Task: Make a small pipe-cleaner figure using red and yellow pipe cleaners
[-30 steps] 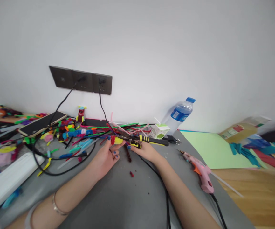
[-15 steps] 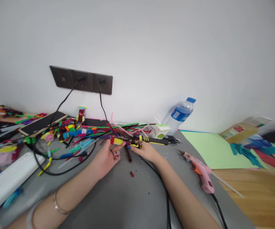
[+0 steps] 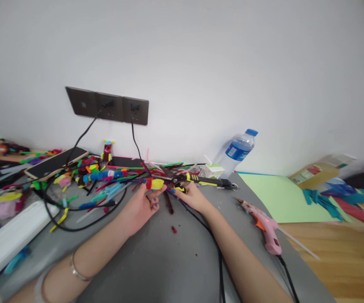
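Observation:
My left hand [image 3: 144, 206] pinches a small red-and-yellow fuzzy piece [image 3: 155, 184], which looks like wound pipe cleaner, between thumb and fingers. Close on its right, my right hand [image 3: 192, 197] is wrapped around pliers [image 3: 194, 179] with black-and-yellow handles. The jaws of the pliers are apart, one pointing up and left, beside the fuzzy piece; whether they touch it I cannot tell. A dark brown strip [image 3: 169, 203] lies below the hands, and a tiny red scrap [image 3: 174, 229] rests on the grey table [image 3: 150, 265].
Pipe cleaners and small fuzzy figures [image 3: 9, 200] crowd the left, with a phone [image 3: 57, 162] and looped black cables. A water bottle [image 3: 240, 149] leans by the wall beside a small carton [image 3: 211, 170]. A pink glue gun [image 3: 264, 227] and green paper [image 3: 270, 200] are at right.
The pliers' jaws have opened and moved slightly right, off the red-and-yellow piece. My left hand has stayed nearly in place.

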Motion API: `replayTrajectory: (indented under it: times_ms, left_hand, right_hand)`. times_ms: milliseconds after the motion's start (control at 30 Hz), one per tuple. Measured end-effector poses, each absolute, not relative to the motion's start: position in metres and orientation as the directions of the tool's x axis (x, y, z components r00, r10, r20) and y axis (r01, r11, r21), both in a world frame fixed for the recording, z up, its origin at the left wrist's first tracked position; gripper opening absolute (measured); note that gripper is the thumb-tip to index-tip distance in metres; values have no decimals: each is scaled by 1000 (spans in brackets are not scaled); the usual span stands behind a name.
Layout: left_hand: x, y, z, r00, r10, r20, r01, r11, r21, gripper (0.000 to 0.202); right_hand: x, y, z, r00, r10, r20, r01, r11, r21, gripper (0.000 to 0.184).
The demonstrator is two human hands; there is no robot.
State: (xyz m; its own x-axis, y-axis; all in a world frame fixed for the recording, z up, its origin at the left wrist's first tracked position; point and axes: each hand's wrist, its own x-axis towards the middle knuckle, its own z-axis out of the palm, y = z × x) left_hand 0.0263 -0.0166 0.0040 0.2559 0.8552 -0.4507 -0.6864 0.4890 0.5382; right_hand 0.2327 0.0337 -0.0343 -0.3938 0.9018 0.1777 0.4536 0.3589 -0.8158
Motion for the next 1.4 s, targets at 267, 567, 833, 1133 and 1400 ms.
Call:
replayTrajectory:
  times_ms: [267,567,833,1133,1400]
  left_hand:
    - [26,-15,3,253,861,-442,-687,481,544,31]
    - [23,-13,1,218,882,-418,-641,453,620,33]
    - [19,-11,-1,206,929,-307,-583,369,724,24]
    - [19,-11,0,186,953,-238,-510,301,806,33]
    - [17,-10,-5,204,954,-221,-527,297,796,31]
  right_hand:
    - [230,31,-33,-408,886,218,418,394,-818,36]
    - [231,30,-35,-417,893,169,453,365,-813,36]
    - [237,35,-32,-379,904,197,408,354,-841,59]
    - [235,34,-35,-421,894,157,412,342,-845,50]
    - [232,31,-31,-429,893,136,415,329,-849,47]
